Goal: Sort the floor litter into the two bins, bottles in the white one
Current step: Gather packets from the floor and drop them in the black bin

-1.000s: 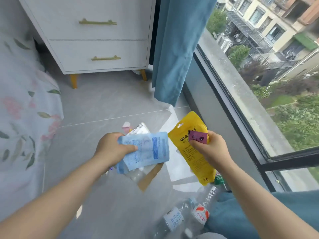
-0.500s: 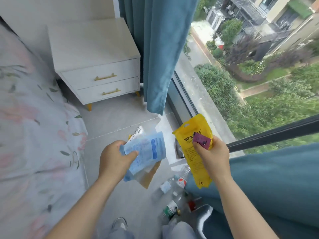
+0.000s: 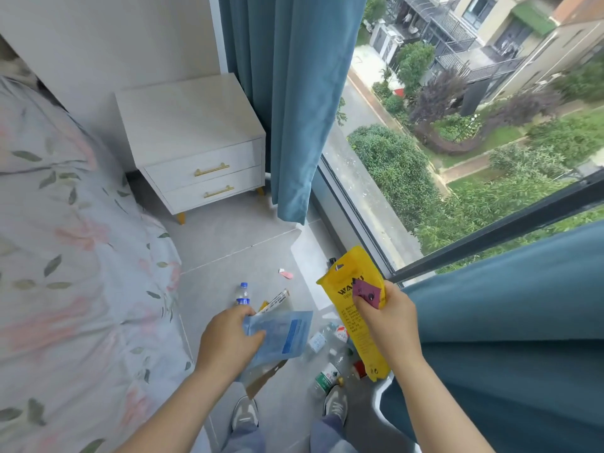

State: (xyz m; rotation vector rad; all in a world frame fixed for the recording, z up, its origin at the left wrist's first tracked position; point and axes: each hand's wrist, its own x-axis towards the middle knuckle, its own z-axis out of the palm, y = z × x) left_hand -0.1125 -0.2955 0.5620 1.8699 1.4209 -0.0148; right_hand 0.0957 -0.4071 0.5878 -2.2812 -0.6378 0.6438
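My left hand (image 3: 228, 341) grips a pale blue plastic pouch (image 3: 282, 335) together with other wrappers, a white printed strip (image 3: 274, 300) sticking out above and a brown card piece (image 3: 261, 380) below. My right hand (image 3: 387, 318) holds a long yellow pouch (image 3: 353, 308) and a small purple wrapper (image 3: 367, 292) pressed against it. On the grey floor lie a small bottle with a blue cap (image 3: 242, 294), several clear bottles (image 3: 328, 338) under my hands, and a green-labelled bottle (image 3: 327, 377) by my shoe. A pink scrap (image 3: 287, 274) lies farther off. No bin is clearly in view.
A bed with a floral cover (image 3: 65, 273) fills the left. A white two-drawer nightstand (image 3: 196, 152) stands at the back. Blue curtains (image 3: 287, 109) hang at the window, another (image 3: 506, 338) close on my right. My shoes (image 3: 244, 413) stand on the floor strip.
The view has risen and pulled back from the floor: I have stood up. Both hands keep their wrappers. The floor bottles and my shoes now show below.
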